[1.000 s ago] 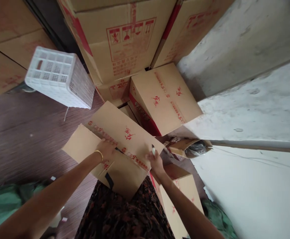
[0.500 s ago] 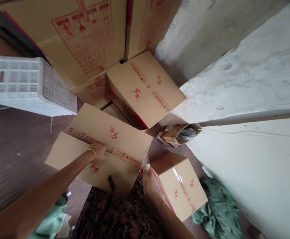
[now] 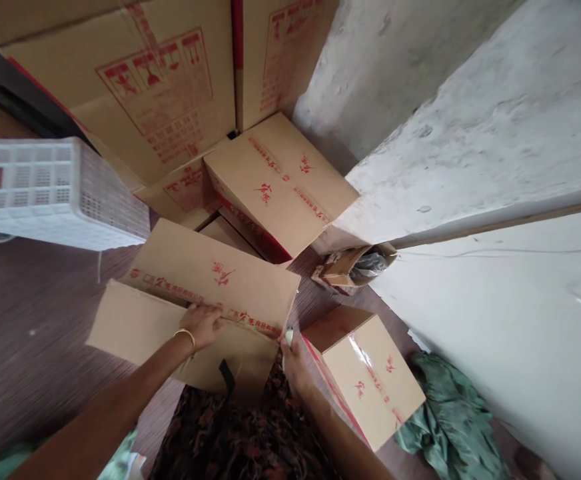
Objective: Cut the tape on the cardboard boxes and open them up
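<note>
A flat brown cardboard box point(image 3: 210, 280) with red print lies in front of me, its flaps spread over my lap. My left hand point(image 3: 203, 325), with a gold bangle at the wrist, presses flat on the seam between two flaps. My right hand point(image 3: 293, 357) is at the box's right corner and grips a small white-tipped marker point(image 3: 287, 337). A taped cardboard box point(image 3: 370, 377) stands just right of that hand.
Stacked printed cartons point(image 3: 170, 87) rise behind, with another closed box point(image 3: 280, 183) leaning on them. A white plastic crate point(image 3: 55, 193) lies on the dark wood floor at left. A rough concrete wall point(image 3: 470, 133) is at right, green cloth point(image 3: 450, 420) below it.
My right hand pulled back from the top flap's taped seam to the box's right corner. My left hand slid slightly along the seam. The view shifted left and down.
</note>
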Motion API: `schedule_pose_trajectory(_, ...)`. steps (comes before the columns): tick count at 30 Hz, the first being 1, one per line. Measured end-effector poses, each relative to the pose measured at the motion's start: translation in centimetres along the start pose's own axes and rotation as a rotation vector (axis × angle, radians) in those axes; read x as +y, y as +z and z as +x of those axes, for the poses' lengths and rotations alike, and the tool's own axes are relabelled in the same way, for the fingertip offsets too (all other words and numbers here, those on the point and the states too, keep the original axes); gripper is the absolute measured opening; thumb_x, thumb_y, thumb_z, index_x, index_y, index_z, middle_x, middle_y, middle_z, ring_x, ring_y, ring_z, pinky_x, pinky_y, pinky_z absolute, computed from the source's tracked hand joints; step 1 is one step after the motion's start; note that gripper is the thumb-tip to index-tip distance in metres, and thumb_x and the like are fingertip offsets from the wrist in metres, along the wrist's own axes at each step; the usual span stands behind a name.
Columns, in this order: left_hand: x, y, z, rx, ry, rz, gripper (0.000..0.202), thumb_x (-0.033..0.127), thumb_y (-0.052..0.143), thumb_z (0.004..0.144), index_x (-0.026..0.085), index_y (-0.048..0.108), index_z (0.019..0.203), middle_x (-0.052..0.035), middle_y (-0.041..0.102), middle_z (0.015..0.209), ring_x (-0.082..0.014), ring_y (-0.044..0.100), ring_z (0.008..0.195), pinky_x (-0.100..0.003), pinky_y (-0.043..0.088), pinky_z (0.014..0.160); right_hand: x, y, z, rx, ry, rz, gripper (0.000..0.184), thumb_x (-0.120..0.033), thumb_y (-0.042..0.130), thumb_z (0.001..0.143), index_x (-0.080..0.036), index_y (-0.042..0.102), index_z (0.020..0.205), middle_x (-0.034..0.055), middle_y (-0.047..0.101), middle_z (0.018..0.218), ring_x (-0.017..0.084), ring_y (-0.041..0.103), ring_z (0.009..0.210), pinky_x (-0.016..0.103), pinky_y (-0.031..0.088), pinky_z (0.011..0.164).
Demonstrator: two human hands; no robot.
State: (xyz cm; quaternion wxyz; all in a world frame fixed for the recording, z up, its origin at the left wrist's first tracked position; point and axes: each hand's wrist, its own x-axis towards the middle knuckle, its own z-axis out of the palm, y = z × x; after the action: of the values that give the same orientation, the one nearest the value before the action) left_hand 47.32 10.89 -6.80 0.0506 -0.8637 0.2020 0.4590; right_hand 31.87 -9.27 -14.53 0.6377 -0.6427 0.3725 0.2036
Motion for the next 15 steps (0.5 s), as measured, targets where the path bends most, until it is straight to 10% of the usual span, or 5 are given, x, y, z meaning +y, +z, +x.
schedule_pose_trajectory(5, 1.4, -0.1, -5.9, 0.15, 0.072, 0.005, 0.029, 0.03, 0.046, 0.089, 0.015, 0.071, 0.095, -0.0128, 0.072, 0.103, -0.0306, 0.065, 0.104, -0.05, 0.043, 0.094, -2.3, 0.1, -2.5, -0.175, 0.116, 0.196, 0.045, -0.071, 0.056, 0.076, -0.027, 0.054, 0.083, 0.0038, 0.067, 0.081, 0.025, 0.064, 0.084, 0.038, 0.052, 0.081)
schedule_pose_trajectory(10, 2.0, 0.1, -9.8, 0.05, 0.039, -0.115, 0.05, 0.044, 0.035, 0.099, 0.016, 0.075, 0.091, -0.0131, 0.074, 0.102, -0.0305, 0.066, 0.107, -0.049, 0.046, 0.094, -2.6, 0.1, -3.6, -0.424, 0.334, 0.335, 0.052, -0.068, 0.07, 0.067, -0.024, 0.054, 0.089, 0.0071, 0.07, 0.091, 0.025, 0.067, 0.08, 0.038, 0.054, 0.071)
schedule_pose_trajectory(15, 2.4, 0.4, -11.9, -0.019, -0.218, -0.168, 0.05, 0.035, 0.033, 0.099, 0.015, 0.078, 0.093, -0.0174, 0.074, 0.102, -0.0321, 0.07, 0.099, -0.047, 0.051, 0.088, -0.4, 0.8, 1.1, -0.176, 0.131, 0.084, 0.054, -0.067, 0.062, 0.072, -0.024, 0.056, 0.104, 0.0054, 0.065, 0.091, 0.021, 0.062, 0.08, 0.032, 0.05, 0.065)
